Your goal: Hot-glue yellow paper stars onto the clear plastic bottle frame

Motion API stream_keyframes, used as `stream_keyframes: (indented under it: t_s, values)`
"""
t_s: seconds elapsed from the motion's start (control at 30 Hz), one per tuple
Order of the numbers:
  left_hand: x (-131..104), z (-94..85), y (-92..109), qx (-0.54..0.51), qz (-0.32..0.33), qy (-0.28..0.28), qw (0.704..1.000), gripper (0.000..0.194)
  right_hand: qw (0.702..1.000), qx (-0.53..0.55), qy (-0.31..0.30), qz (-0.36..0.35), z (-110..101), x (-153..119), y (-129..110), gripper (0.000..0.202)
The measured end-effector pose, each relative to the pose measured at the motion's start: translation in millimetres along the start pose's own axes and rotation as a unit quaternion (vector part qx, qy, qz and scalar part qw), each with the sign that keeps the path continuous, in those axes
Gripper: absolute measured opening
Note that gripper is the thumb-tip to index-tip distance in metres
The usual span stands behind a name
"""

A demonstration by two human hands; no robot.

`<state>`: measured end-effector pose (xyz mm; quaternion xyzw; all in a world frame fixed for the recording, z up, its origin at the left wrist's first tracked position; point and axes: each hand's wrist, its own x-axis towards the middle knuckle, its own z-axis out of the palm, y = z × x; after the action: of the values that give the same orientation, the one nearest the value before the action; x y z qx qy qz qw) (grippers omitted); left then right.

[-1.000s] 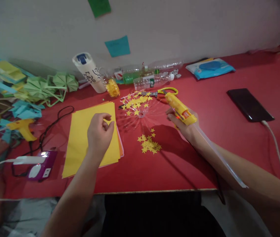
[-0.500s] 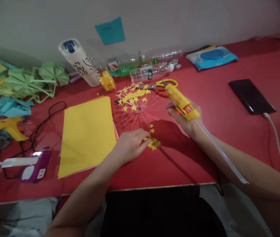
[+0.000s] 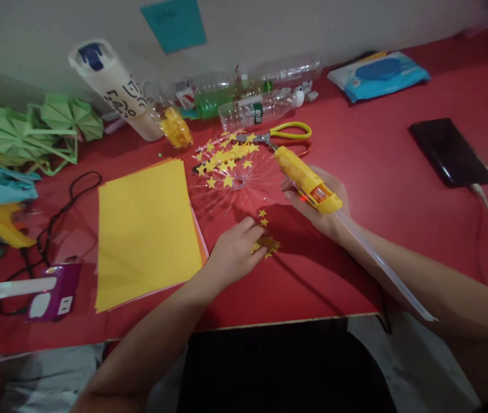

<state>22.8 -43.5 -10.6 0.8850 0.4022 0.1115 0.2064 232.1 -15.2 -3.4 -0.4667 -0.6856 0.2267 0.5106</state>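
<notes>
My right hand (image 3: 319,206) is closed around a yellow hot glue gun (image 3: 306,179), its nozzle pointing away from me. A long clear glue stick (image 3: 377,261) sticks out of its back, over my forearm. My left hand (image 3: 237,246) bends its fingers down onto a small pile of yellow paper stars (image 3: 273,246). Its fingertips are partly hidden among them, so whether a star is pinched does not show. Beyond lies a clear plastic piece cut into spreading strips (image 3: 239,182), with several yellow stars (image 3: 228,164) on and around its far side.
Yellow paper sheets (image 3: 144,235) lie left of my left hand. Scissors (image 3: 289,131), plastic bottles (image 3: 261,109), a white tumbler (image 3: 119,92) and wipes (image 3: 379,74) stand or lie behind. At right is a phone (image 3: 450,152); at left, a second glue gun (image 3: 0,222) and a purple power adapter (image 3: 57,292).
My left hand has shifted slightly, its fingers now further over the star pile. The right hand still holds the glue gun. The camera view has tilted slightly.
</notes>
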Motion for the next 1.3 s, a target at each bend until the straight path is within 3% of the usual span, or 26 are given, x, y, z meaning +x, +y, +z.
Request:
stream_keyframes:
  t_s: [0.33, 0.5, 0.7, 0.97, 1.07, 1.3]
  values:
    - [1.2, 2.7, 1.7, -0.049, -0.044, 0.001, 0.998, 0.012, 0.999, -0.032, -0.01, -0.031, -2.0, -0.6, -3.3, 0.011]
    - [0.2, -1.8, 2.6, -0.136, -0.068, 0.024, 0.988, 0.015, 0.998, -0.04, -0.013, -0.047, -1.9, -0.5, -4.2, 0.012]
    - [1.3, -4.3, 9.5, -0.309, -0.144, 0.069, 0.938, 0.02, 0.996, -0.028, -0.034, -0.083, 0.8, -3.3, -7.8, 0.014]
    - [6.4, -7.9, 21.9, -0.47, -0.174, 0.158, 0.851, 0.024, 0.979, -0.012, -0.103, -0.176, 9.3, -12.8, -6.8, 0.009]
    - [13.5, -13.8, 29.4, -0.516, -0.169, 0.192, 0.818, 0.032, 0.977, -0.013, -0.1, -0.188, 8.9, -15.3, -7.8, 0.007]
    - [23.2, -13.9, 34.2, -0.55, -0.161, 0.204, 0.794, 0.031, 0.982, -0.01, -0.076, -0.17, 7.1, -17.9, -11.9, 0.008]
